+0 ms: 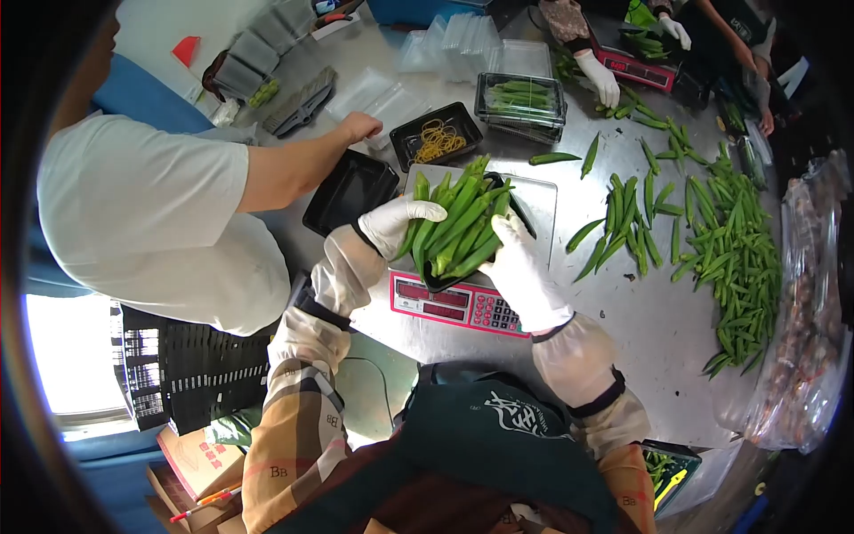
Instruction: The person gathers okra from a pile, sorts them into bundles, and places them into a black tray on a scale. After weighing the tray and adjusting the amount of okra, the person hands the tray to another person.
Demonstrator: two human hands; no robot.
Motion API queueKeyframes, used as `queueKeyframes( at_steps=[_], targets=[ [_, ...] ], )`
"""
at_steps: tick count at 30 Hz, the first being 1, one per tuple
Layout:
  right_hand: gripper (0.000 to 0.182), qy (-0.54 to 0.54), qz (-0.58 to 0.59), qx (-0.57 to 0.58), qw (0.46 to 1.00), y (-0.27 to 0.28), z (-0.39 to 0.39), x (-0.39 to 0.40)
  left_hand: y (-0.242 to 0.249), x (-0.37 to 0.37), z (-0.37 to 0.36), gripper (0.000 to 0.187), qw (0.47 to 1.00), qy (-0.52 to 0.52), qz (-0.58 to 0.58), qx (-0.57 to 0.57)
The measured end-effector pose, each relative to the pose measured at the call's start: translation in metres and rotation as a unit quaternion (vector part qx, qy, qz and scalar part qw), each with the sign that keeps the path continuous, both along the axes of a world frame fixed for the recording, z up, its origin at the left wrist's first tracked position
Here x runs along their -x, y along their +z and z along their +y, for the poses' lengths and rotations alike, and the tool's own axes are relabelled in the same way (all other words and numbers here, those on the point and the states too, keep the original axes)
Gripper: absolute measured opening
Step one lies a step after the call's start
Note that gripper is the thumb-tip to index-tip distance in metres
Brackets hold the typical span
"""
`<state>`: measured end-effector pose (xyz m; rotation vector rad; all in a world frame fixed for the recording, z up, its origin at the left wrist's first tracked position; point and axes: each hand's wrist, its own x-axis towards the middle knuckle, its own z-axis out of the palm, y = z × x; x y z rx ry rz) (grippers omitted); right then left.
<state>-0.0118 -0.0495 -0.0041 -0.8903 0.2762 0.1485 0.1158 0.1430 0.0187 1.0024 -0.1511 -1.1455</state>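
Note:
A bunch of green okra lies in a black tray on a digital scale with a red-edged panel. My left hand, in a white glove, grips the bunch from the left, its thumb across the pods. From the right, my gloved right hand closes on the pods at the tray's edge, thumb on top. The okra hides most of the tray and some of my fingertips. Behind the scale is a black tray of rubber bands; left of it stands an unfilled black tray.
Loose okra spreads across the metal table's right side. Packed okra trays and clear lids stand behind. A co-worker's bare hand reaches in from the left; another's gloved hand is at the far side near a second scale.

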Motion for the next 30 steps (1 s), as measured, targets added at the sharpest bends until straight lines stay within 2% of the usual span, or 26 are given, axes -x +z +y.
queueKeyframes(
  at_steps=[1,4,5,8,9,12,13,14,16,17,19,21,22,24,25,30],
  targets=[
    [0.076,-0.012,0.022,-0.057,0.998,0.003,0.005,-0.006,-0.004,-0.01,0.0,0.063,1.0,-0.02,-0.001,-0.007],
    [0.084,-0.024,0.088,0.08,0.993,0.019,0.011,-0.007,-0.018,-0.03,-0.005,0.063,0.994,-0.071,-0.078,-0.041],
    [0.09,-0.033,0.02,0.136,0.99,0.0,0.01,-0.01,-0.022,-0.037,-0.005,0.065,0.989,-0.095,-0.078,-0.078],
    [0.084,-0.051,-0.035,0.272,0.96,-0.015,-0.003,-0.008,-0.019,-0.044,-0.003,0.066,0.986,-0.098,-0.094,-0.094],
    [0.066,-0.063,-0.04,0.403,0.912,-0.015,-0.006,-0.009,-0.015,-0.042,-0.004,0.068,0.987,-0.095,-0.114,-0.061],
    [0.052,-0.041,-0.084,0.253,0.963,0.016,-0.001,-0.016,-0.008,-0.039,-0.008,0.07,0.977,-0.102,-0.188,-0.028],
    [0.046,-0.03,-0.075,0.251,0.965,0.024,0.002,-0.02,-0.008,-0.036,-0.013,0.069,0.975,-0.115,-0.19,-0.03],
    [0.041,-0.015,0.003,0.193,0.981,0.036,0.008,-0.024,0.006,-0.028,-0.022,0.065,0.968,-0.139,-0.204,-0.033],
    [0.031,0.001,0.017,0.208,0.978,0.036,0.01,-0.03,0.012,-0.019,-0.033,0.061,0.954,-0.198,-0.219,-0.057],
    [0.028,0.007,0.02,0.206,0.978,0.031,0.007,-0.032,-0.001,-0.022,-0.033,0.062,0.94,-0.206,-0.262,-0.076],
    [0.023,0.019,0.026,0.202,0.979,0.014,-0.005,-0.031,0.003,-0.017,-0.036,0.062,0.945,-0.18,-0.262,-0.083],
    [0.022,0.004,-0.011,0.174,0.985,0.01,-0.019,-0.022,0.002,-0.017,-0.036,0.062,0.946,-0.152,-0.276,-0.072],
    [0.023,-0.01,-0.032,0.164,0.986,0.008,-0.026,-0.015,0.006,-0.018,-0.033,0.058,0.96,-0.138,-0.235,-0.065],
    [0.027,0.01,-0.085,0.175,0.981,0.012,-0.048,0.002,0.002,-0.022,-0.023,0.054,0.961,-0.089,-0.216,-0.145],
    [0.034,0.004,-0.077,0.163,0.984,0.009,-0.057,0.01,0.002,-0.024,-0.019,0.051,0.951,-0.088,-0.239,-0.174],
    [0.038,-0.056,-0.088,0.118,0.987,-0.009,-0.083,0.038,0.002,-0.024,-0.012,0.044,0.916,-0.046,-0.294,-0.269]
  ],
)
